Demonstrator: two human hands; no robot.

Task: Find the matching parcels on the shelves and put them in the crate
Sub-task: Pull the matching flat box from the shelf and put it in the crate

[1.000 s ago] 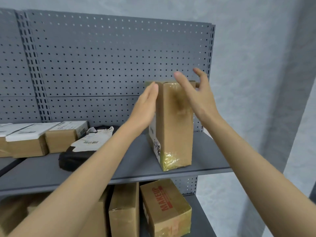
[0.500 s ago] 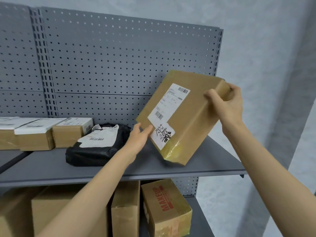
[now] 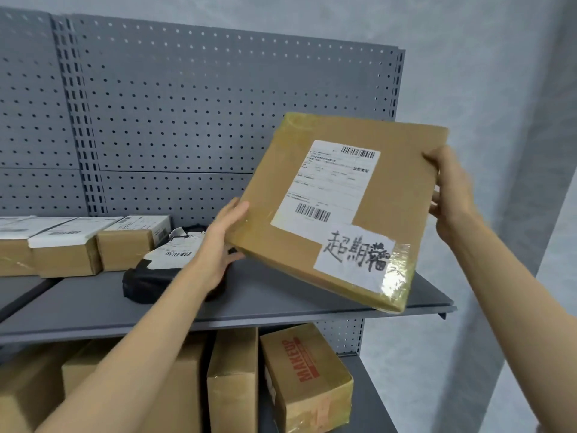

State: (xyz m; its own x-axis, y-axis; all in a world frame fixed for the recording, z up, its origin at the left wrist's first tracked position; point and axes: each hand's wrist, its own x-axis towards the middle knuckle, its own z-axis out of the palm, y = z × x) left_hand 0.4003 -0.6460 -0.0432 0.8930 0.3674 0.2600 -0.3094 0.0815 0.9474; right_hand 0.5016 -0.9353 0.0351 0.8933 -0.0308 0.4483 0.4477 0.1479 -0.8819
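The flat cardboard parcel (image 3: pixel 337 210) tilts above the shelf (image 3: pixel 281 301) at frame right, left hand (image 3: pixel 218 245) and right hand (image 3: pixel 452 195) fingers gripping opposite edges; keep the label facing up to read it.

The small print on the shipping label (image 3: pixel 327 182) of the held parcel (image 3: pixel 340 210) was too fine to read, and the right hand (image 3: pixel 452 195) showed only partly, its fingers wrapped out of sight behind the parcel's far edge. The left hand (image 3: pixel 218 245) and its forearm covered much of the black bag (image 3: pixel 146 282) on the shelf. The boxes at far left (image 3: pixel 12 245) and the cartons on the lower shelf (image 3: pixel 231 385) were cut off by the picture's edges.
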